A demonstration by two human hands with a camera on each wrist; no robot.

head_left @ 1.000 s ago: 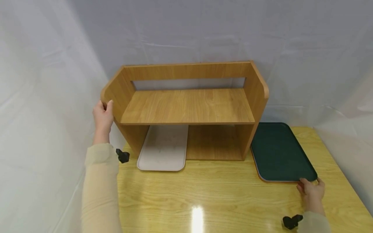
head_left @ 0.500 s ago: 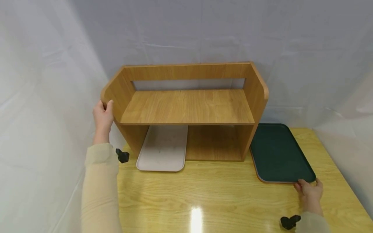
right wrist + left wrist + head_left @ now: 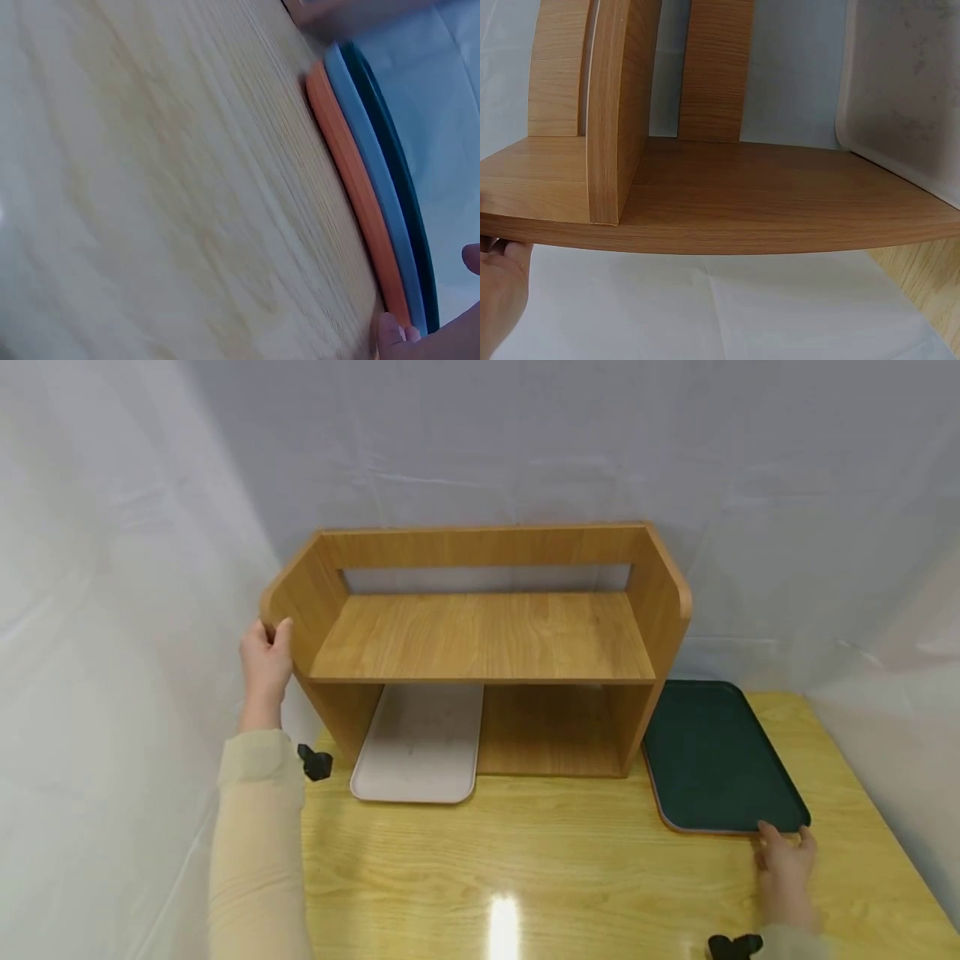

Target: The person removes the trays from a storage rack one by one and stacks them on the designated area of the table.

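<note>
Left hand (image 3: 265, 664): wrapped round the front edge of the left side panel of the wooden shelf unit (image 3: 480, 643), thumb on the inner face and fingers on the outer face. In the left wrist view only part of the palm is seen, under the panel edge. A pale sleeve (image 3: 255, 827) covers the forearm, and a small black clip (image 3: 315, 762) is seen at the wrist.

The shelf unit is stood on the bench (image 3: 525, 868), against the white backdrop cloth (image 3: 112, 610). One board is fitted across the middle, with an open bay below. A light grey tray (image 3: 416, 745) is lain flat on the bench in the left part of that bay, with its front end sticking out past the shelf front.

Just right of the shelf unit, a stack of trays (image 3: 716, 758) is lain flat on the bench, dark green on top. In the right wrist view three are counted: orange at the bottom, blue-grey in the middle, dark green on top.

Right hand (image 3: 783, 868): placed at the near right corner of the stack, fingertips on the rim, fingers only lightly bent. No closed grip is seen. A second black clip (image 3: 731, 947) is seen at that wrist.
</note>
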